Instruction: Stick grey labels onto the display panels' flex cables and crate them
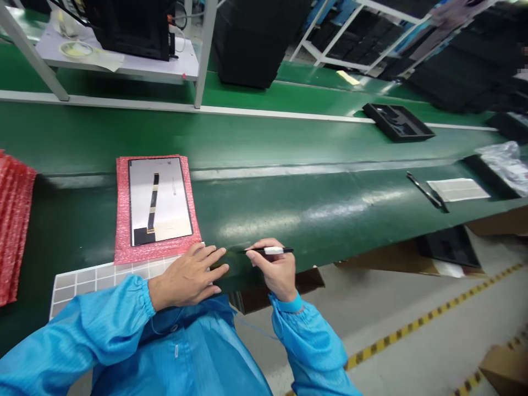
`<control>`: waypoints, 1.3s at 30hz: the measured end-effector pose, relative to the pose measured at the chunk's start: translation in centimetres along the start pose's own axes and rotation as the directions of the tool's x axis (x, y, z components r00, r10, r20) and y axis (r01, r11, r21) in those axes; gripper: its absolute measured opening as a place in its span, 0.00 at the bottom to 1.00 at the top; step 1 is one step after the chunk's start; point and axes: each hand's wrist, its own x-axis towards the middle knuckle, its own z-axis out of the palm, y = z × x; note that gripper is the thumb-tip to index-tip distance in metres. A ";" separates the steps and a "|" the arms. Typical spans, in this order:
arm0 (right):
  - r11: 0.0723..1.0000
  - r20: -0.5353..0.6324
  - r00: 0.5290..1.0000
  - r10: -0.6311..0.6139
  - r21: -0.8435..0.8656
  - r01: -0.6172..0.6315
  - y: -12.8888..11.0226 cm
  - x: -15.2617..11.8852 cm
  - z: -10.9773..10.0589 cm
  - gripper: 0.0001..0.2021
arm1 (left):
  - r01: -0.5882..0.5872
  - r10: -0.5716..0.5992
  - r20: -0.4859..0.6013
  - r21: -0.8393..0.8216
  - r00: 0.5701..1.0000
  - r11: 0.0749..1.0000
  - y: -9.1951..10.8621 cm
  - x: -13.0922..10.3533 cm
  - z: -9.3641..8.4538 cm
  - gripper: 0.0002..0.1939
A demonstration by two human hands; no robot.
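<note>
My right hand (281,273) grips a slim black tool with a white band (274,251) between thumb and fingers, its thin tip pointing left over the counter (264,206), near the front edge. My left hand (190,278) holds nothing that I can see; it lies palm down, fingers spread, over the right end of a gridded sheet (65,292). Whether it presses on the sheet, I cannot tell.

Handling this well, I judge, calls for a light pinch close to the tip, a flat left palm to steady the sheet, and the point held well away from my own fingers.

Just beyond the left hand lies a display panel (178,212), back up, on a pink bubble-wrap sleeve (122,220) that overlaps the sheet. Its ribbon cable (153,201) is exposed, so sleeves and tool tip ought to clear it.

Farther left stand more pink sleeves (14,225); well off to the right lie tweezers (424,190) beside a pale sheet (460,190).
</note>
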 end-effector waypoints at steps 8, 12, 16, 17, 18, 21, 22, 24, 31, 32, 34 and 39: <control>0.997 0.021 0.998 -0.066 0.027 0.065 -3.3 2.0 5.4 0.13 | -0.201 0.228 -0.196 0.148 0.954 0.968 1.2 -1.5 -5.1 0.12; 0.997 0.157 0.985 -0.073 0.027 0.069 -4.2 2.9 9.7 0.12 | -0.041 0.080 -0.297 0.135 0.951 0.990 -3.9 -5.7 -8.2 0.05; 0.997 0.231 0.970 -0.078 0.015 0.076 -4.9 3.6 13.7 0.12 | 0.046 0.008 -0.351 0.147 0.936 0.988 -9.5 -10.2 -8.4 0.07; 0.997 0.243 0.967 -0.077 0.017 0.075 -4.9 3.7 14.6 0.12 | 0.041 0.014 -0.361 0.144 0.932 0.989 -10.3 -11.0 -8.1 0.08; 0.998 0.256 0.964 -0.070 0.022 0.066 -4.9 3.8 15.5 0.12 | 0.035 0.019 -0.373 0.137 0.927 0.990 -10.8 -11.6 -7.8 0.09; 0.999 0.296 0.955 -0.031 0.046 0.018 -4.6 3.9 17.4 0.13 | 0.044 0.006 -0.408 0.112 0.913 0.993 -11.2 -12.5 -6.9 0.10; 0.999 0.305 0.952 -0.020 0.050 0.005 -4.4 3.9 17.8 0.14 | 0.050 -0.002 -0.412 0.104 0.911 0.993 -11.1 -12.5 -6.7 0.10; 0.999 0.303 0.953 -0.001 0.038 -0.011 -4.2 3.9 18.4 0.15 | 0.053 -0.011 -0.413 0.092 0.911 0.994 -10.9 -12.4 -6.7 0.10; 0.999 0.265 0.964 0.035 -0.016 -0.032 -3.3 4.0 18.5 0.14 | 0.069 -0.043 -0.426 0.045 0.904 0.997 -10.9 -12.2 -6.9 0.11; 0.999 0.261 0.964 0.046 -0.008 -0.046 -3.2 4.0 18.5 0.14 | 0.067 -0.041 -0.428 0.045 0.903 0.997 -10.9 -12.2 -6.9 0.11; 0.998 0.258 0.964 0.064 0.009 -0.069 -3.0 4.1 18.5 0.14 | 0.069 -0.043 -0.429 0.046 0.902 0.997 -10.9 -12.1 -6.8 0.11; 0.998 0.250 0.967 0.044 0.021 -0.051 -2.5 4.1 18.5 0.14 | 0.076 -0.051 -0.419 0.042 0.907 0.996 -10.9 -12.1 -7.0 0.10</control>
